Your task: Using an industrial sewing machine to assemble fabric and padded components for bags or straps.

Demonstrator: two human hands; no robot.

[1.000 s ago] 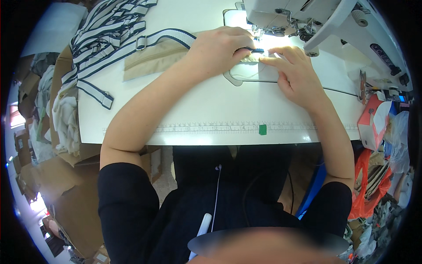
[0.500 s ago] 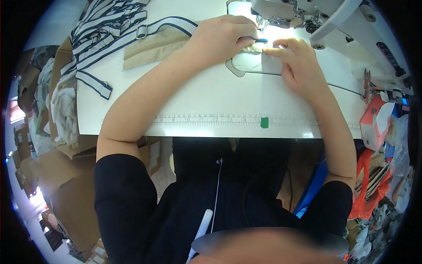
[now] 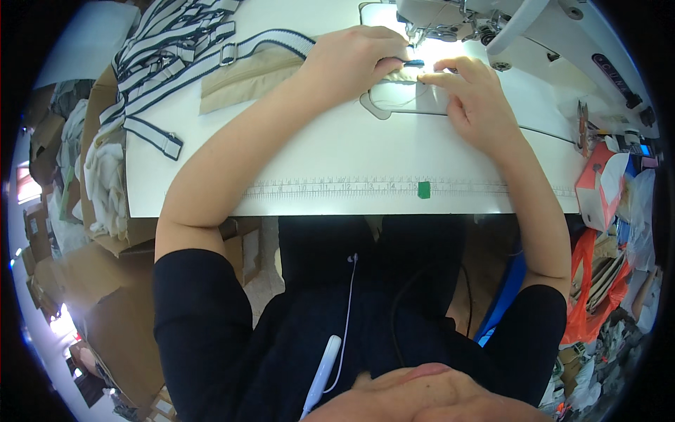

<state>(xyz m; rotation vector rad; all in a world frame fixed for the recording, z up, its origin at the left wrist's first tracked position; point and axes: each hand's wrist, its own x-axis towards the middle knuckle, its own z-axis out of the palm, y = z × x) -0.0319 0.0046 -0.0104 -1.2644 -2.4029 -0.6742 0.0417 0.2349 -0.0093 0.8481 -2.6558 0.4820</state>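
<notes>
Under the lit needle area of a sewing machine, my left hand is closed on a white strap with dark blue edges, its fingers pressing the strap's end down onto beige fabric. That beige fabric piece, with a zipper line along it, passes beneath my left hand and forearm. To the right of the needle, my right hand has its fingers apart, the index fingertip at the fabric's right edge and the thumb clear of it. A thin thread curves below that fingertip. A metal slider buckle sits on the strap.
A heap of striped straps lies at the table's far left. Along the near edge runs a printed ruler with a green patch. Scissors and a red-and-white box are at the right; cardboard boxes stand at the left.
The whole view has shifted slightly. Both hands keep almost the same places at the needle, and the strap and fabric look nearly unmoved.
</notes>
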